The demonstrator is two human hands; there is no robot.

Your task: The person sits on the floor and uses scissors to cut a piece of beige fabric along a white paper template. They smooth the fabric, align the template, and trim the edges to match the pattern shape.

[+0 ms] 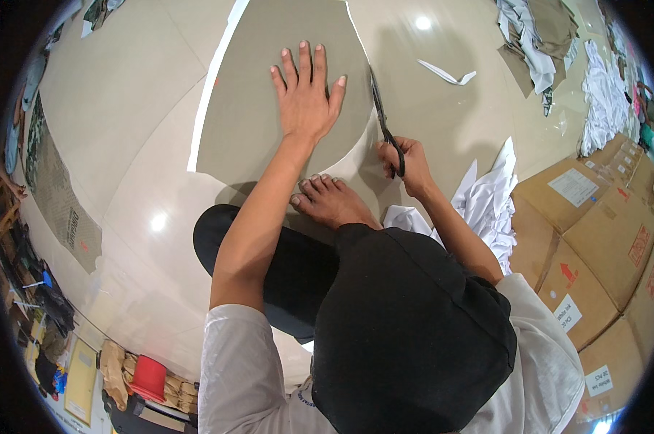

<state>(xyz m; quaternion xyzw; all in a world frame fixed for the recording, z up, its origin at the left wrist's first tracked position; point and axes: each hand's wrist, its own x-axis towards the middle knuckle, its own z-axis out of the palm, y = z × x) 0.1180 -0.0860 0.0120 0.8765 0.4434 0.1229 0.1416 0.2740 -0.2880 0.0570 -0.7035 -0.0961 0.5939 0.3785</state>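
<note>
My left hand (307,101) lies flat with fingers spread on a large olive-grey panel (247,108) on the floor. A white strip shows along the panel's left edge; whether it is cloth or paper I cannot tell. My right hand (412,166) grips black-handled scissors (391,137) by their loops. Their blades point away from me and lie along the panel's right edge. Beside the lower edge rests my bare foot (336,201). A thin white offcut (448,74) lies on the floor to the right of the panel.
White cloth scraps (486,199) are heaped beside my right forearm. Stacked cardboard boxes (595,239) stand at the right. Farther off lie a brown and white cloth pile (537,43) and more white cloth (605,101). A red container (148,377) is at the lower left.
</note>
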